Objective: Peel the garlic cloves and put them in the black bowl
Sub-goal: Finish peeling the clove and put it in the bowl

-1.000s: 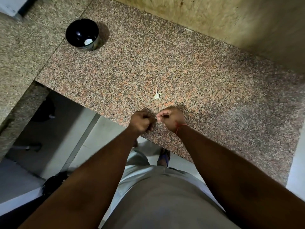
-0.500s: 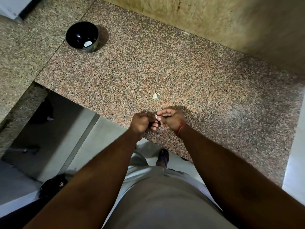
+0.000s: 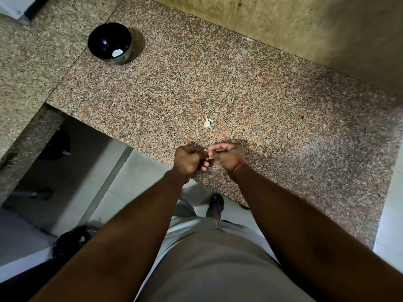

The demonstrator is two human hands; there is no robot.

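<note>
— From the head camera, where are the hands?

— Over the near edge of the granite counter (image 3: 261,88). The left hand (image 3: 188,160) and right hand (image 3: 227,155) meet fingertip to fingertip — fingers curled, pinching something tiny between them. It is mostly hidden, so I cannot tell it is a clove.

— And the garlic?

— One pale garlic piece (image 3: 207,123) lies on the counter just beyond the hands. The black bowl (image 3: 102,40) stands well apart at far left, a white clove (image 3: 117,53) inside it.

Black bowl (image 3: 109,41) upright, holding one peeled clove (image 3: 116,53).
</note>
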